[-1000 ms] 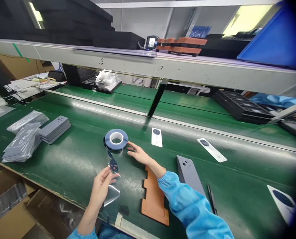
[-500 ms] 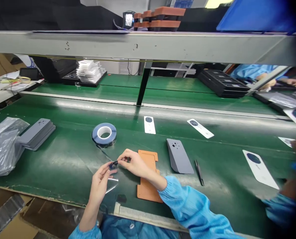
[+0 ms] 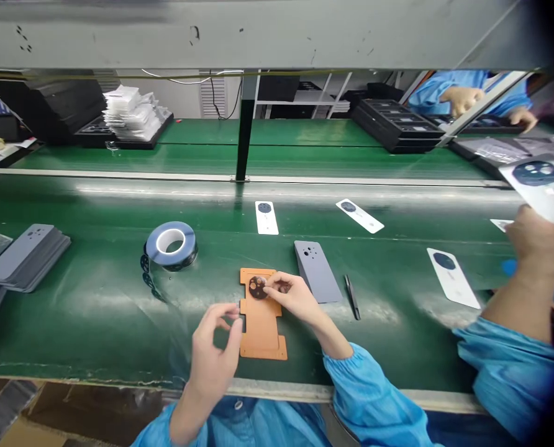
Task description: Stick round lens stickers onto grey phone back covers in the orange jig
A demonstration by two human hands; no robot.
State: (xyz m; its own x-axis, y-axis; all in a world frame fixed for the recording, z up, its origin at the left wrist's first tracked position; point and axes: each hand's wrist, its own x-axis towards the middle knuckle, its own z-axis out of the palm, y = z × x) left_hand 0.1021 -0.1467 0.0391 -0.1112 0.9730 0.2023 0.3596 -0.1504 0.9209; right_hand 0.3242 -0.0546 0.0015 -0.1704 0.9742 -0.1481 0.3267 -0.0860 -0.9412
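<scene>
My right hand (image 3: 295, 298) pinches a round black sticker with holes (image 3: 257, 287) by its right edge, over the upper part of an orange fixture plate (image 3: 262, 326). To the left of the plate, my left hand (image 3: 216, 347) has its fingers apart and holds nothing. A roll of blue tape with a white core (image 3: 184, 246) lies further left, a strip of black round stickers (image 3: 147, 273) trailing from it. Grey phone-shaped sheets (image 3: 321, 273) are stacked right of the plate, beside black tweezers (image 3: 352, 297).
White cards with dark circles (image 3: 266, 220) lie further back. At the far left is another grey stack (image 3: 30, 257) beside plastic bags. On the right, a co-worker's hand (image 3: 538, 239) holds a white card (image 3: 544, 186). A post (image 3: 245, 136) stands behind.
The black sticker has moved from between both hands to over the orange plate, in my right hand. My left hand has let go and opened. The view has shifted.
</scene>
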